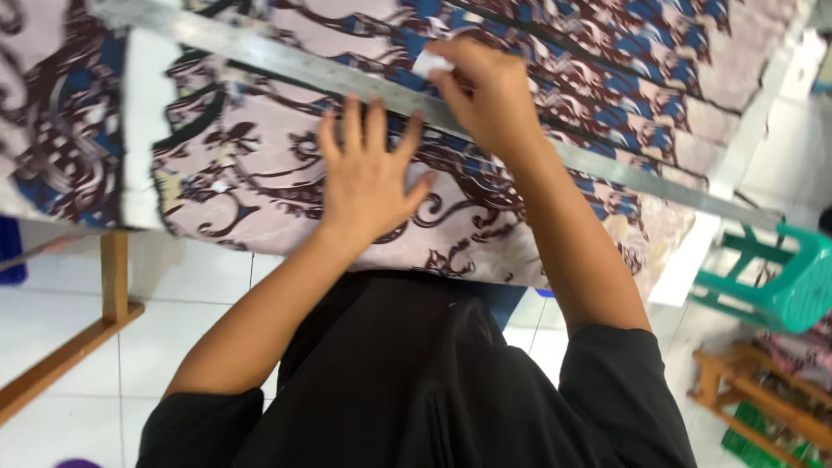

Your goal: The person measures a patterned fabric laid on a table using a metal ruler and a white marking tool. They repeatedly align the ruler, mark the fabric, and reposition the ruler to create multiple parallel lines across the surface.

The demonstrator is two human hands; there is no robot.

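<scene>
Ruler [347,74], one, is pinned on one patterned cloth [251,182] by the flat, open left hand [368,178]; white chalk [431,63] is pinched in the right hand [485,95].

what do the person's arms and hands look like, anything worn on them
Both arms are bare from hand to above the elbow, where short black sleeves begin. The left hand and right hand wear no gloves; no rings, watch or bracelets show. The sleeves look plain, loose and unmarked.
</scene>
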